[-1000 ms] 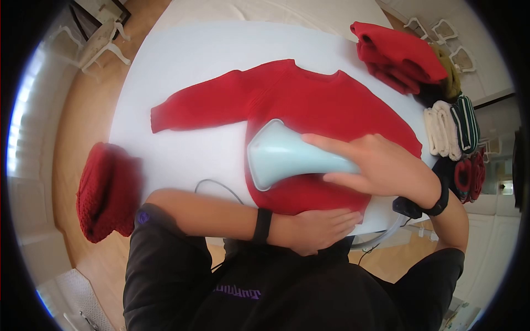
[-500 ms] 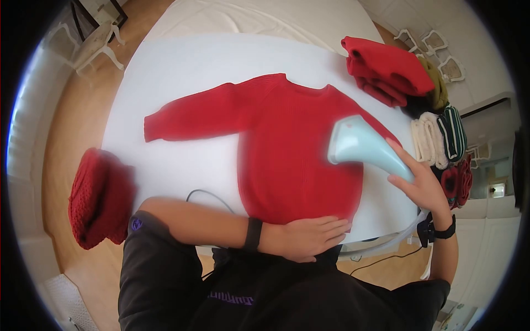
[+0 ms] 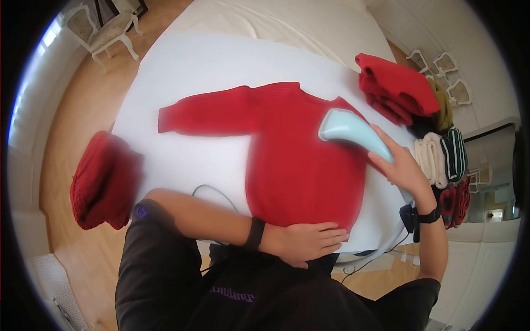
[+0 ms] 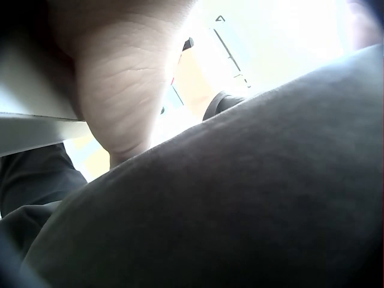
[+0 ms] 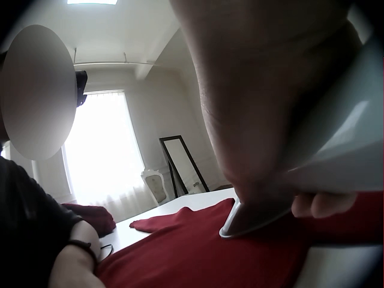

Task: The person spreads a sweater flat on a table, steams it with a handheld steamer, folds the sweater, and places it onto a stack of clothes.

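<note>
Red sweater (image 3: 298, 160) lies flat, front up, on the white table (image 3: 182, 71), one sleeve out toward the left edge. Right hand (image 3: 403, 168) grips the handle of a pale blue steamer (image 3: 348, 129); the head is tilted onto the sweater's right shoulder area, near the collar. Left hand (image 3: 309, 243) lies flat w/ fingers straight, pressing the hem at the near table edge. Steamer hose (image 3: 386, 248) and a thin cord (image 3: 212, 193) loop off the near edge, by the person's body.

Risks, judging from this:

- Heat/steam held too long in one spot could mark or stretch the knit. Head looks in contact w/ the fabric, not floating above it.
- Left hand is the only anchor. If it lifts or slides, the steamer probably drags the sweater and bunches it, esp. w/ the hem right at the edge, where it could slip off.
- A stroke down toward the hem brings steam near the left fingers: scald risk.
- Hose hangs off the edge near the right forearm; a long reach may pull it taut and jerk the head off line, or snag it on the table corner.
- Stack of folded clothes (image 3: 403, 91) sits just beside the right elbow's path, w/ more rolled items (image 3: 441, 151) next to it. A wide swing could knock them or steam them by accident.
- Another red knit (image 3: 102, 182) hangs at the left, apart from the work.

Wrist views add little: left one is mostly dark sleeve, right one shows the steamer head against red fabric.
</note>
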Action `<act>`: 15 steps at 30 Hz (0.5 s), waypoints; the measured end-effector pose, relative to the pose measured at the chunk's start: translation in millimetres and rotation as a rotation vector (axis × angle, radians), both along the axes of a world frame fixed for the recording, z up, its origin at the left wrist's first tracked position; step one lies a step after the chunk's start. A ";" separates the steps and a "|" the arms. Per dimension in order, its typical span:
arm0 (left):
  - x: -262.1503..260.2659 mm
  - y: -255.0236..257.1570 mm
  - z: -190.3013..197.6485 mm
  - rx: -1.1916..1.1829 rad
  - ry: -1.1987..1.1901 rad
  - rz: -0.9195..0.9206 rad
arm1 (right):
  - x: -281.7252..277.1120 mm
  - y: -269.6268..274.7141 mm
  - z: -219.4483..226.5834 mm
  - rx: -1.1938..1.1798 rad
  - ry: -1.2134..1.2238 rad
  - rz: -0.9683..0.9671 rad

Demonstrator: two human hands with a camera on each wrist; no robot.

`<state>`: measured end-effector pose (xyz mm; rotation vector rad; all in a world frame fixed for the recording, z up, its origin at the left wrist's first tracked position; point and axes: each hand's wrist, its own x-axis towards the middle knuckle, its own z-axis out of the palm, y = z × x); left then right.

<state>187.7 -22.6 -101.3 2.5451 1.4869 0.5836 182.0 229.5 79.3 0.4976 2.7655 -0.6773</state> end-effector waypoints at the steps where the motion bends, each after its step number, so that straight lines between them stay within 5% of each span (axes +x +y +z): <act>1: 0.9 -0.7 -0.2 0.013 0.000 -0.007 | -10.3 1.2 -4.1 0.004 0.037 0.041; 10: -1.9 -0.2 5.4 0.009 0.164 -0.019 | -49.4 -15.7 -14.5 -0.013 0.077 0.073; 12: -0.8 -0.8 4.2 0.012 0.157 -0.002 | -26.6 -5.3 -18.2 0.092 0.331 0.357; 15: 0.2 1.0 1.4 0.017 0.148 0.002 | 4.1 -25.7 4.3 -0.005 0.084 0.157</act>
